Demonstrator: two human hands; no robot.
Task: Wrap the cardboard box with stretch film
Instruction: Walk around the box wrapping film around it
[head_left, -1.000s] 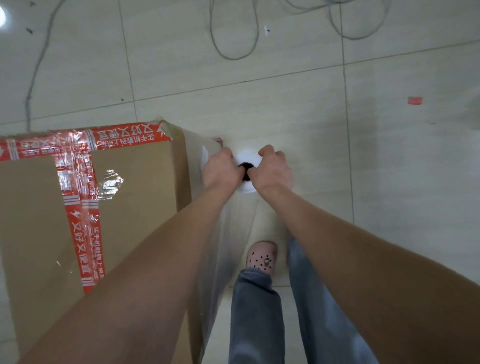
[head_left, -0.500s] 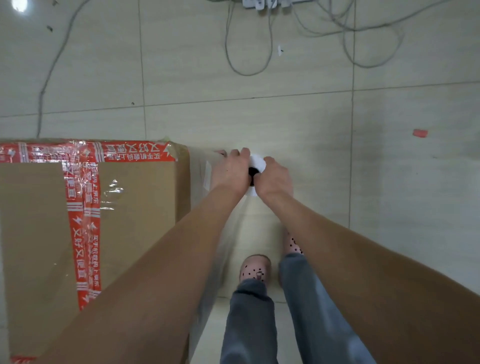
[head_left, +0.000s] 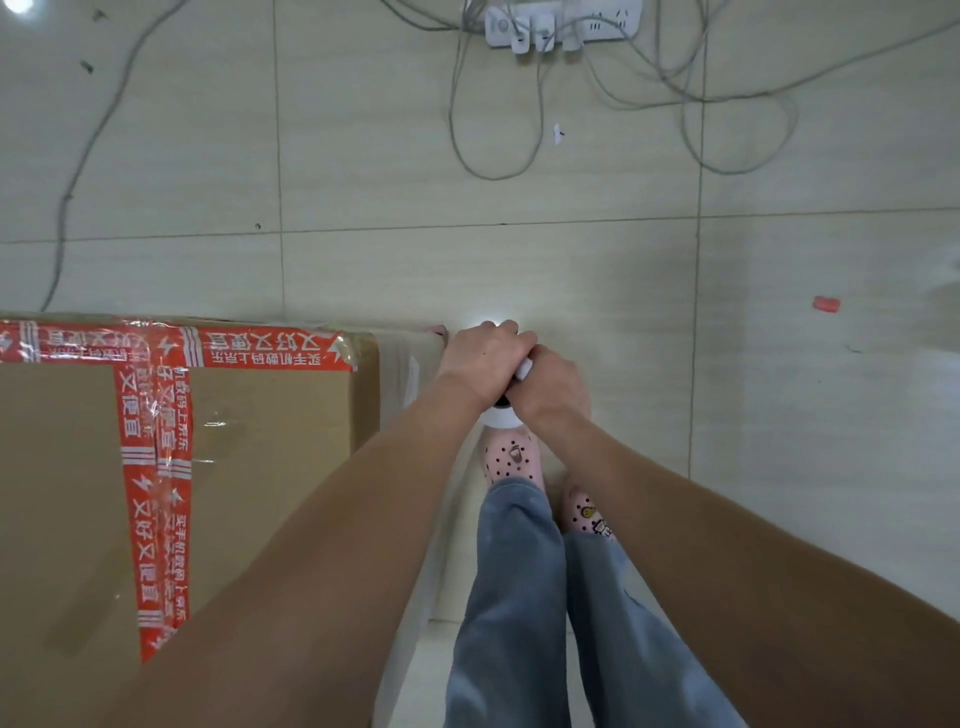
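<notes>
Both the left hand (head_left: 483, 364) and right hand (head_left: 551, 385) grip the stretch film roll (head_left: 501, 419), just off the far right corner of the cardboard box (head_left: 249, 441).
Its film (head_left: 410, 364) is thin, clingy and probably easy to tear, so steady tension from the roll's top end suits; the box looks stiff. Cables (head_left: 493, 178) and a power strip (head_left: 563, 23) lie ahead, a likely trip risk.
</notes>
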